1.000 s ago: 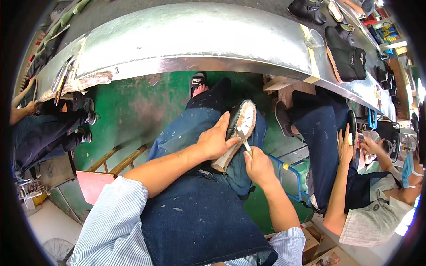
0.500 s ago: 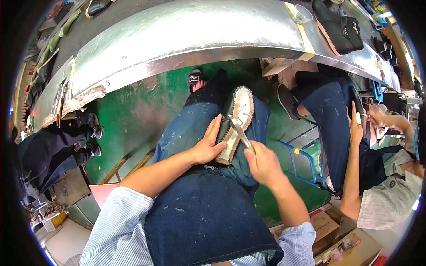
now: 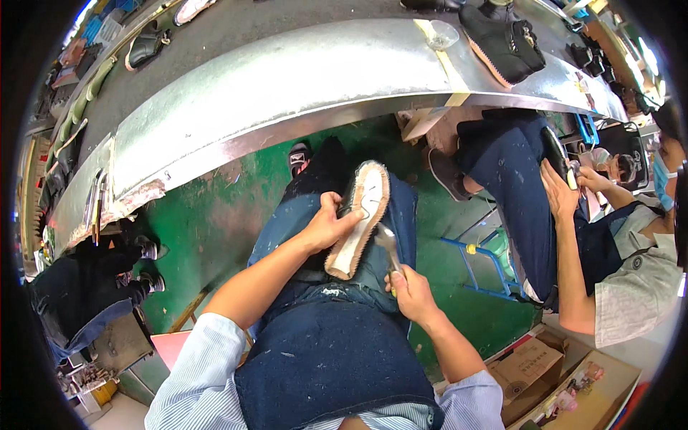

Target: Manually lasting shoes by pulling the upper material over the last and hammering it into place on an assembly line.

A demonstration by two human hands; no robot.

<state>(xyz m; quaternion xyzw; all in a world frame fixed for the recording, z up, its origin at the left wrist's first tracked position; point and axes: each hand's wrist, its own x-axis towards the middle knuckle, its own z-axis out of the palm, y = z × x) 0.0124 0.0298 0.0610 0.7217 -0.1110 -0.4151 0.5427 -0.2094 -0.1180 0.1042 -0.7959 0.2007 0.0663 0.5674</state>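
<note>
A black shoe [image 3: 360,215] rests across my thighs with its underside turned up. The underside is pale inside a tan, ridged edge, and its toe points away from me. My left hand [image 3: 331,226] grips the shoe from its left side, thumb lying over the pale underside. Closed around the handle of a metal-headed hammer [image 3: 389,251], my right hand [image 3: 413,292] is just right of the heel half. The hammer head is close beside the shoe's right edge; whether it touches, I cannot tell.
A metal-topped bench [image 3: 287,72] curves across the front, with a black boot [image 3: 502,46] and a clear cup [image 3: 441,34] on it. At right, a co-worker's hand [image 3: 559,190] holds a dark shoe, near a blue metal frame [image 3: 466,265]. Cardboard boxes [image 3: 527,365] stand at lower right.
The hammer has moved off the shoe's underside to its right, with my right hand lower. My left hand has shifted its grip, thumb now over the underside. My view has shifted somewhat.
</note>
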